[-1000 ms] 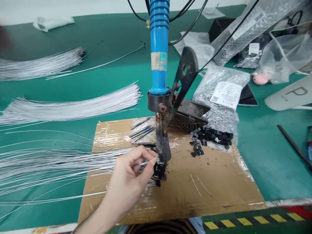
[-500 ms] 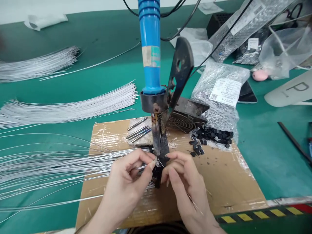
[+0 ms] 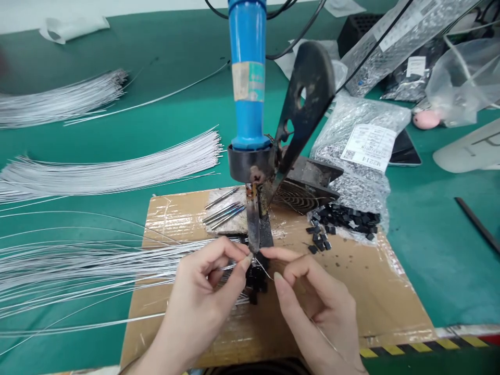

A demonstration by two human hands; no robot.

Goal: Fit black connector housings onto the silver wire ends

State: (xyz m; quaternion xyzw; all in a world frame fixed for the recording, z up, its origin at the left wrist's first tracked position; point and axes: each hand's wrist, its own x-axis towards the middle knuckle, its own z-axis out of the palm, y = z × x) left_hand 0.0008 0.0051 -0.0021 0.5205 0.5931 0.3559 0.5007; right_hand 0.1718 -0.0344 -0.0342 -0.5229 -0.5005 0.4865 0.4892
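A blue-handled soldering iron (image 3: 247, 78) stands clamped upright in a dark metal stand (image 3: 300, 114), its tip pointing down over a taped cardboard sheet (image 3: 351, 291). My left hand (image 3: 203, 302) pinches a thin silver wire and a small black part right at the tip. My right hand (image 3: 312, 307) pinches a fine solder wire, feeding it toward the same spot. A cluster of small black parts (image 3: 255, 278) with attached wires lies under my fingers. A fan of silver wires (image 3: 89, 265) stretches left from there.
More silver wire bundles (image 3: 117, 172) lie on the green mat at left and far left (image 3: 62, 99). Loose black parts (image 3: 344, 219) spill from a bubble-wrap bag (image 3: 359, 151) at right. Plastic bags, cables and a pink object (image 3: 425, 119) crowd the back right.
My right hand came into view from below and closed in on the iron's tip with the fine solder wire. My left hand has kept its pinch at the tip.
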